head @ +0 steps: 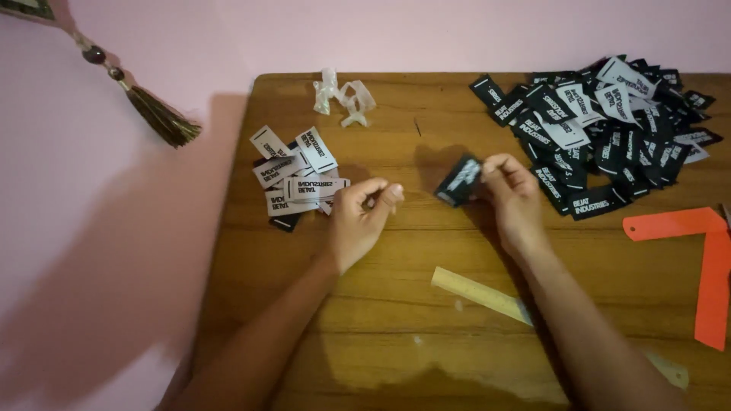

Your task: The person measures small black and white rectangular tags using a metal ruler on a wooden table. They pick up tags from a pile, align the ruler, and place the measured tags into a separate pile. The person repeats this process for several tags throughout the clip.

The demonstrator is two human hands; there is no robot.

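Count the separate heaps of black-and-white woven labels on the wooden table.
2: a small heap of black-and-white woven labels beside the left hand, a large heap at far right; the right hand pinches one loose label.

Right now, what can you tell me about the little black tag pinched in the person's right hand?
The black tag is a small rectangular label, apparently woven fabric, with white lettering across its face. It is tilted, one corner pointing down-left, lifted just above the wooden table. The right hand pinches its right edge between thumb and fingertips; nothing else touches it. The left hand is close by but apart from it.
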